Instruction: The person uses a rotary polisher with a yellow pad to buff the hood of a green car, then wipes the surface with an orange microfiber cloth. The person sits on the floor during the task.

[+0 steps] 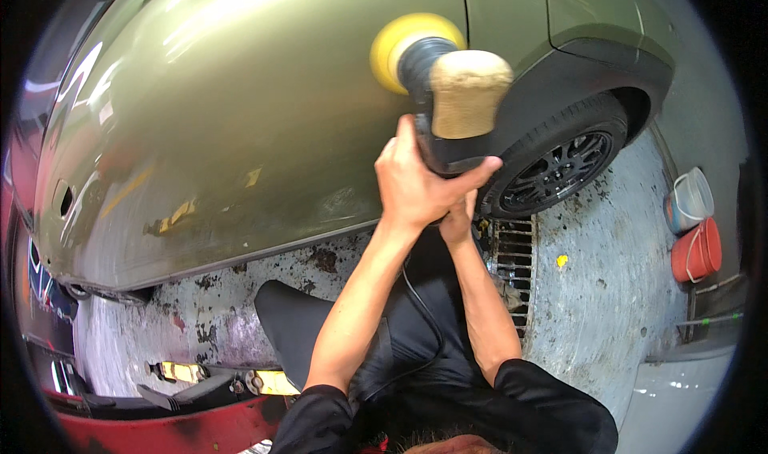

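The left hand [412,178] gripped the polisher [462,106]; the right hand [458,224] (partly hidden) held its near end. Tilting risked the yellow pad [390,52] marring the green panel [264,126].

The car door [264,126] is metallic olive green. The polisher [426,66] is black, its cover [470,94] tan, its polishing pad [392,46] yellow. The spoked wheel [565,168] is black, one bucket [698,252] orange-red, the floor [612,286] pale blue-grey with dark blotches.

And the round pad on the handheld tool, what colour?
Yellow; the round pad shows best in the head view.
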A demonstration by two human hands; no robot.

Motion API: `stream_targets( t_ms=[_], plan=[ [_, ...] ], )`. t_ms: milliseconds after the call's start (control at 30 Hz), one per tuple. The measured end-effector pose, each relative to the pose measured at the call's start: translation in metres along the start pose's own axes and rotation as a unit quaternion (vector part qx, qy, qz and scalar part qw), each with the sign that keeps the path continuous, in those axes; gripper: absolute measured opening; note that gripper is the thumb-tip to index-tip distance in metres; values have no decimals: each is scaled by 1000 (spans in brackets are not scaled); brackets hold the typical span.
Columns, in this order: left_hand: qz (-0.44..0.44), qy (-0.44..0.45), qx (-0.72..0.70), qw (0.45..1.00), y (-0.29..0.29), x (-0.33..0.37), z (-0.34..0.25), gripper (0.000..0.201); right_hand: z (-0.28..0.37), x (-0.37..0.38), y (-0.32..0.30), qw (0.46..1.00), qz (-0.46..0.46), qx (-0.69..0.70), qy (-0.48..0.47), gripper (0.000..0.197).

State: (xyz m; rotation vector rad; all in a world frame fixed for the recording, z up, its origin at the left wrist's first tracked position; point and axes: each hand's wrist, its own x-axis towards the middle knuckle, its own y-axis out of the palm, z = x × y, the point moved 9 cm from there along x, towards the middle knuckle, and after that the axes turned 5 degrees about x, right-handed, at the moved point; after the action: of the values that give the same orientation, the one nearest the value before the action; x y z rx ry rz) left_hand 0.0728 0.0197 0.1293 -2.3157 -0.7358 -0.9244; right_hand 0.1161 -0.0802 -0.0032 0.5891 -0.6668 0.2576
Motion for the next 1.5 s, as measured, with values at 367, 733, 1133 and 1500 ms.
stream_targets(
  t_ms=[367, 733, 1133, 1500],
  plan=[
    [-5, -62, -144, 988, -96, -11, 39, 36, -15, -9, 89, 993, 112, -23, 44, 83],
    [-137, -77, -246, 957, -216, -31, 90, 42, -24, -26, 200, 974, 200, -109, 18, 76],
    [-185, -47, -268, 944, -327, -36, 159, 75, -15, -25, 314, 943, 266, -200, -28, 75],
    [-85, -59, -189, 976, -182, -11, 69, 53, -9, -2, 171, 983, 164, -65, 43, 73]
  ],
)
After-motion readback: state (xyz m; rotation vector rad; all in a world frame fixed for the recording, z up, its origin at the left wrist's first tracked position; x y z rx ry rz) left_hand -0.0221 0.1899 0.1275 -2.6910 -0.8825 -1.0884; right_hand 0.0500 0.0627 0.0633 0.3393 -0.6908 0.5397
